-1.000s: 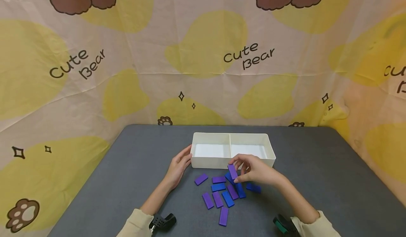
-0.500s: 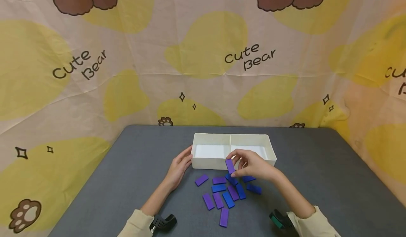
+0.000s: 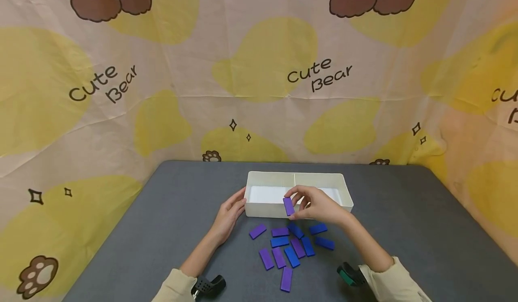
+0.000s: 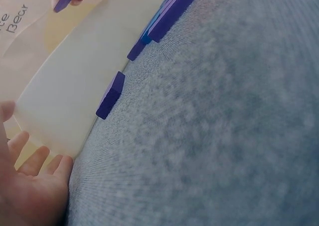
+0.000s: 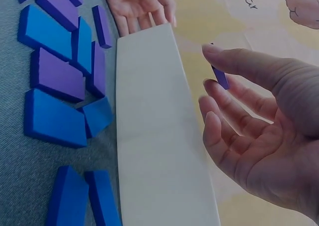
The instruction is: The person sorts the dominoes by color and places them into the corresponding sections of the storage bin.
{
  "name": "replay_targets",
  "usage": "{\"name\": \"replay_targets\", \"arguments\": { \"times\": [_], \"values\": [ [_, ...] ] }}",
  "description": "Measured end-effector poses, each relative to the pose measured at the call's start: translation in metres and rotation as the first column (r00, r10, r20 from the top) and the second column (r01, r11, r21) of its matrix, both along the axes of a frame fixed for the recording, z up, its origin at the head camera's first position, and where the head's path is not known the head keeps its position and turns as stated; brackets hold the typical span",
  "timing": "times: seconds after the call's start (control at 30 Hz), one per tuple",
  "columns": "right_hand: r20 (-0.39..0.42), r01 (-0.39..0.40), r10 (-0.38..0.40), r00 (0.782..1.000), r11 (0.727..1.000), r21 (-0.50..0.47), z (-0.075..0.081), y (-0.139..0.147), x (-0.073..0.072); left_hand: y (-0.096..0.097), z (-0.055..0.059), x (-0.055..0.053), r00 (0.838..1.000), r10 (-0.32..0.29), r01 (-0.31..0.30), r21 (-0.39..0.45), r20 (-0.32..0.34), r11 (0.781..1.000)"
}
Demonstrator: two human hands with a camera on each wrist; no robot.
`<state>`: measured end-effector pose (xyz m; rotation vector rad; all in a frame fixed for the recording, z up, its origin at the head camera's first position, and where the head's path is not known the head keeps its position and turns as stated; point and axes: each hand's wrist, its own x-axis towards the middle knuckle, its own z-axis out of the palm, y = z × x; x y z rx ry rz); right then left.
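Observation:
My right hand (image 3: 317,205) pinches a purple block (image 3: 288,206) between thumb and fingertips, lifted at the front wall of the white two-compartment box (image 3: 265,210). In the right wrist view only a sliver of that purple block (image 5: 220,78) shows between thumb and fingers. My left hand (image 3: 227,216) rests against the left end of the box, its fingers fairly straight along the wall; the left wrist view shows the fingers (image 4: 34,161) spread at the box's end. In front of the box lie several loose purple blocks (image 3: 286,279) and blue blocks (image 3: 292,256).
Both box compartments show a white floor. The grey table (image 3: 182,194) runs back to a patterned cloth (image 3: 259,68) hanging behind it. Black straps (image 3: 208,286) are worn on both wrists. One blue block (image 3: 324,243) lies at the right of the scattered group.
The right hand has moved up and left with the purple block, from over the scattered blocks to the front wall of the box. The left hand stays at the box's end.

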<state>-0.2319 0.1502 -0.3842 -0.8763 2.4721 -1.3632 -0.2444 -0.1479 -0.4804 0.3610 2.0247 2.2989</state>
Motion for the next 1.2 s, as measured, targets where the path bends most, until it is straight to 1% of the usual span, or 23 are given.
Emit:
{"name": "replay_targets", "arguments": {
  "times": [0.3,0.43,0.63,0.77,0.87,1.1,1.2],
  "values": [
    [-0.004,0.022,-0.022,1.0,1.0,-0.014,0.004,-0.009,-0.006,0.001,0.0,0.001,1.0,0.006,-0.006,-0.017,-0.016,1.0],
    [-0.001,0.038,-0.038,0.999,0.999,-0.018,0.005,-0.011,-0.009,0.001,0.001,0.001,1.0,0.009,-0.009,0.005,0.004,1.0],
    [0.017,0.066,-0.066,0.998,0.998,-0.017,0.004,-0.013,-0.014,0.001,0.002,0.004,1.0,0.012,-0.012,-0.005,0.004,1.0],
    [0.019,0.066,-0.065,0.998,0.997,-0.03,0.004,-0.016,-0.017,0.001,0.001,0.004,1.0,0.014,-0.014,-0.002,0.001,1.0],
    [0.019,0.069,-0.068,0.998,0.997,-0.036,0.004,-0.02,-0.019,0.0,0.0,0.004,1.0,0.009,-0.009,-0.012,-0.012,1.0],
    [0.018,0.08,-0.079,0.997,0.996,-0.041,0.003,-0.034,-0.027,0.0,0.001,0.004,1.0,-0.004,0.004,-0.003,0.004,1.0],
    [0.029,0.088,-0.086,0.996,0.995,-0.044,0.002,-0.04,-0.03,0.0,0.001,0.003,1.0,-0.013,0.013,-0.001,0.003,1.0]
  ]
}}
